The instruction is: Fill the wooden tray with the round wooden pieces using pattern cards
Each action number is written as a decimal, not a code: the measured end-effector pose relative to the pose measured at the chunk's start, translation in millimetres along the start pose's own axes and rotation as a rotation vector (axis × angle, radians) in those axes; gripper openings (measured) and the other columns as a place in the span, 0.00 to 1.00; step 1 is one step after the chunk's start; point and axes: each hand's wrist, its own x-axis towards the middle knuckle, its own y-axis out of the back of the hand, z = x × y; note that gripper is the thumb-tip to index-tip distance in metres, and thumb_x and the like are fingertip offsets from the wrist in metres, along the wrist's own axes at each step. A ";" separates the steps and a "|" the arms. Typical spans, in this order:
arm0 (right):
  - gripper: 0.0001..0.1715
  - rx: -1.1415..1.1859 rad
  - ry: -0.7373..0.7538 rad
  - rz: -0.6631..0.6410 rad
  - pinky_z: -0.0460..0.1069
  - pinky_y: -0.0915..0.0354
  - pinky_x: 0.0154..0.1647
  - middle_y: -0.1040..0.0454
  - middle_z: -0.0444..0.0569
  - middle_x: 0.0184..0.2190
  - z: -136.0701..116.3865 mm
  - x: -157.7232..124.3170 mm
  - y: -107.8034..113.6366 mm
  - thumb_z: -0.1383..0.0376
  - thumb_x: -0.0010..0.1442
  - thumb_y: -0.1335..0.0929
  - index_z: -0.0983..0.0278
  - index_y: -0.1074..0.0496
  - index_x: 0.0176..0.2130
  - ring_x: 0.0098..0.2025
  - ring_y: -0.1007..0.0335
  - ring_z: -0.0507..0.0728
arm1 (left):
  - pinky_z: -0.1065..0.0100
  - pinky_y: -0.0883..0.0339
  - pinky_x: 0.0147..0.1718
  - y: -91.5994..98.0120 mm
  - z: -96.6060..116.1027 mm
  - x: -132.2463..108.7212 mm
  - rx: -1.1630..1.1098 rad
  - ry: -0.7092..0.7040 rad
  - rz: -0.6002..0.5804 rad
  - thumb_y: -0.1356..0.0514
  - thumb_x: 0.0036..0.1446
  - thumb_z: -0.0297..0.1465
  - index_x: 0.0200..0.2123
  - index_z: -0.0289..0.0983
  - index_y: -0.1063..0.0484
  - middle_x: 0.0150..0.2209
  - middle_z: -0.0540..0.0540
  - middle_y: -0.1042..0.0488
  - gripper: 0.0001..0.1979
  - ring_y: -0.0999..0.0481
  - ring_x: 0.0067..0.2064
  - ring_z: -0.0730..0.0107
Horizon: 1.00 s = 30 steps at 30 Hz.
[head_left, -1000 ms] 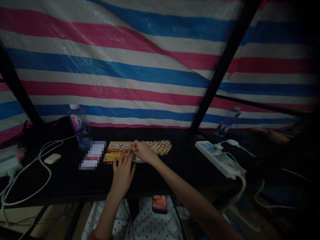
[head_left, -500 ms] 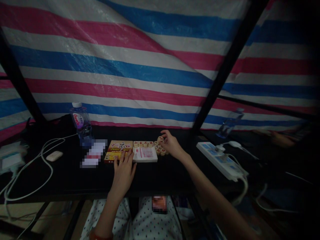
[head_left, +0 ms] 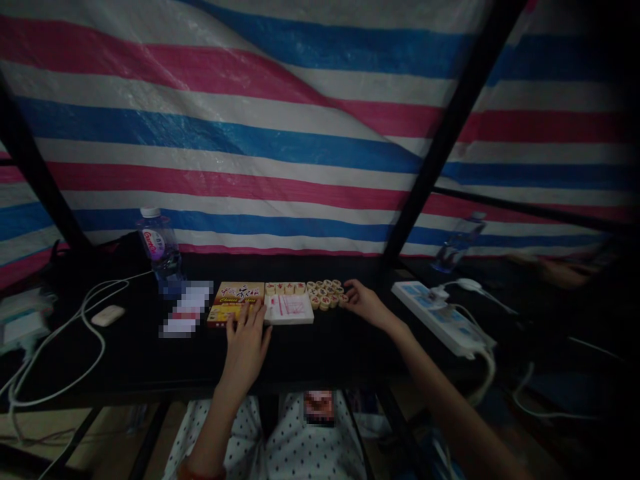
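Observation:
My left hand [head_left: 246,343] lies flat with fingers spread on the lower part of a brown and yellow Chinese chess box [head_left: 243,292]. Against the box's right side is a white open tray [head_left: 289,320], with a row of round chess pieces [head_left: 285,289] at its back and a red-printed paper [head_left: 287,305] in front. Right of the tray, several loose wooden pieces [head_left: 324,291] sit in a cluster. My right hand [head_left: 371,307] is at the cluster's right edge, its bent fingers and thumb around a Chinese chess piece [head_left: 343,300].
A water bottle [head_left: 161,250], a pixelated sheet [head_left: 187,310], a white case [head_left: 108,315] and white cables [head_left: 103,340] are on the left. A power strip [head_left: 435,317] and another bottle [head_left: 457,243] stand right. Behind the black table hangs a striped sheet [head_left: 240,147].
My right hand has moved right from above the loose pieces to the cluster's right edge, uncovering more pieces. My left hand stays on the box.

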 end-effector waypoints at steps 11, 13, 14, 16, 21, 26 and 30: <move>0.34 -0.347 0.032 -0.014 0.49 0.36 0.42 0.33 0.57 0.46 -30.3 2.5 10.4 0.78 0.47 0.32 0.68 0.37 0.54 0.42 0.32 0.56 | 0.44 0.50 0.58 -0.2 0.2 -0.2 0.000 -0.002 0.002 0.52 0.62 0.31 0.58 0.39 0.39 0.62 0.42 0.40 0.20 0.45 0.64 0.54; 0.32 -0.391 0.073 0.016 0.50 0.38 0.46 0.34 0.58 0.47 -47.2 6.5 7.1 0.78 0.49 0.34 0.68 0.36 0.53 0.46 0.33 0.58 | 0.44 0.50 0.58 0.9 0.6 -0.1 0.003 0.001 -0.002 0.52 0.62 0.31 0.58 0.39 0.39 0.62 0.42 0.40 0.20 0.46 0.64 0.54; 0.30 -0.401 0.098 0.020 0.50 0.39 0.47 0.34 0.57 0.47 -55.9 9.5 3.9 0.78 0.49 0.34 0.67 0.35 0.52 0.47 0.34 0.58 | 0.44 0.50 0.58 1.2 0.7 -0.1 0.004 0.001 -0.005 0.52 0.62 0.31 0.58 0.39 0.39 0.62 0.42 0.40 0.20 0.46 0.64 0.54; 0.25 -0.414 0.147 0.008 0.50 0.40 0.47 0.34 0.56 0.46 -71.9 17.3 -4.5 0.76 0.51 0.34 0.66 0.33 0.50 0.46 0.35 0.58 | 0.43 0.50 0.58 0.9 0.5 0.0 0.005 0.003 -0.007 0.52 0.62 0.31 0.58 0.38 0.39 0.62 0.42 0.40 0.20 0.45 0.64 0.53; 0.15 -0.481 0.169 -0.068 0.51 0.41 0.45 0.34 0.55 0.43 -92.8 39.2 -28.6 0.66 0.53 0.30 0.64 0.29 0.43 0.47 0.36 0.61 | 0.43 0.51 0.58 -0.2 0.2 0.2 0.002 0.007 -0.013 0.51 0.62 0.31 0.58 0.38 0.40 0.62 0.42 0.40 0.21 0.46 0.64 0.53; 0.14 -0.512 0.178 -0.114 0.51 0.43 0.44 0.34 0.54 0.42 -91.5 52.2 -42.9 0.61 0.53 0.30 0.63 0.27 0.40 0.46 0.36 0.61 | 0.43 0.50 0.58 1.2 1.3 0.1 0.001 0.009 -0.020 0.52 0.62 0.31 0.59 0.39 0.40 0.62 0.42 0.40 0.21 0.46 0.64 0.53; 0.12 -0.508 0.181 -0.130 0.50 0.43 0.43 0.34 0.53 0.40 -88.2 54.9 -46.9 0.61 0.52 0.29 0.63 0.27 0.38 0.44 0.36 0.60 | 0.42 0.51 0.58 0.4 0.9 -0.4 -0.004 0.004 -0.003 0.52 0.62 0.31 0.59 0.39 0.40 0.62 0.43 0.40 0.21 0.46 0.64 0.53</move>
